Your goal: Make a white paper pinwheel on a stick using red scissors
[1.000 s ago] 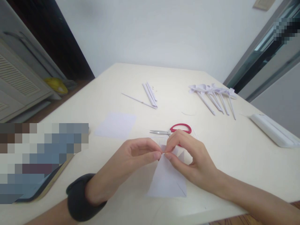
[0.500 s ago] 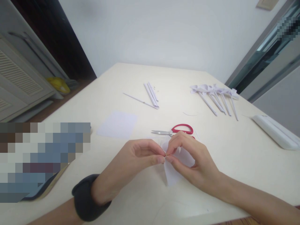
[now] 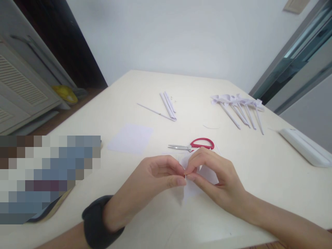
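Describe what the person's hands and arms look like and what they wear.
Both arms are bare, with no sleeves in view. The left hand has a broad, padded black wrist band wrapped around the wrist. The right hand wears nothing: no ring, watch or glove shows. Fingernails are short and unpainted.

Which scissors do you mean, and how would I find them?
Start at the cream table and find the two hands pinching a small white paper near its front edge. Just behind the fingertips lie the scissors, blades pointing left. They are the only red-handled thing among white paper pieces.
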The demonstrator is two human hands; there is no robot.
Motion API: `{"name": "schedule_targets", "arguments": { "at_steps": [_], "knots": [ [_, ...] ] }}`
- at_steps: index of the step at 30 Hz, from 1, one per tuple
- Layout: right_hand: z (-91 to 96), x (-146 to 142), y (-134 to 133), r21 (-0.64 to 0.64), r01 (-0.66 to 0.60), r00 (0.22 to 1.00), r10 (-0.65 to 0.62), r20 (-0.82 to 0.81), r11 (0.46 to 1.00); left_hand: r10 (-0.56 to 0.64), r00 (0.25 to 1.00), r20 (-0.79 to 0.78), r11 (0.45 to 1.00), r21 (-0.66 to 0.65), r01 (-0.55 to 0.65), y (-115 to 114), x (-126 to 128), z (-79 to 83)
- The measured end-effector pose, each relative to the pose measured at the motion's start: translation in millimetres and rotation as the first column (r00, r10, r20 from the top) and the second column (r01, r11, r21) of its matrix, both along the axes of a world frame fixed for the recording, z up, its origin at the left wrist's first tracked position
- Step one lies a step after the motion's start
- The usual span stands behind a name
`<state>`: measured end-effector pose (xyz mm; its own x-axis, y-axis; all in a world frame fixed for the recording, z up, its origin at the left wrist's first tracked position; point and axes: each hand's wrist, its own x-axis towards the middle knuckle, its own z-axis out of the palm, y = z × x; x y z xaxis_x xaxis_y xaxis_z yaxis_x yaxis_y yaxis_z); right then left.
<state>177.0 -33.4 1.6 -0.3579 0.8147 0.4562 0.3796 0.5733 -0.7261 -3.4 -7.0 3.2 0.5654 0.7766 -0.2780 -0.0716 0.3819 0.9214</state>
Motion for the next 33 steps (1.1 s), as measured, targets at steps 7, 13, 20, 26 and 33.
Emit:
{"name": "schedule_targets", "arguments": {
  "at_steps": [7, 13, 20, 26, 33],
  "knots": [
    [0.8, 0.2, -1.8, -0.003, -0.022, 1.000, 0.022, -0.007, 1.000, 0.000, 0.999, 0.044, 1.000, 0.015, -0.001, -2.6, 0.9, 1.6],
    [-1.9, -2.5, -4.1, 0.024, 0.005, 1.000, -0.006, 0.011, 1.000, -0.047, 0.998, 0.043, 0.999, -0.004, 0.047, -0.2, 1.3, -2.7],
    [-4.8, -5.4, -7.5, 0.001, 0.022, 0.999, -0.022, -0.028, 1.000, -0.002, 0.999, 0.035, 0.998, 0.060, 0.000, -2.6, 0.6, -2.7],
    [-6.6, -5.9, -9.1, -0.001, 0.028, 0.999, -0.028, -0.032, 1.000, 0.030, 0.999, -0.028, 0.978, 0.206, -0.024, -1.6, 0.0, -4.0],
    [-5.7, -4.1, -11.4, 0.032, 0.011, 1.000, -0.010, -0.012, 0.999, 0.004, 0.998, -0.067, 0.943, 0.333, 0.018, -0.3, -4.0, -6.1]
  ]
}}
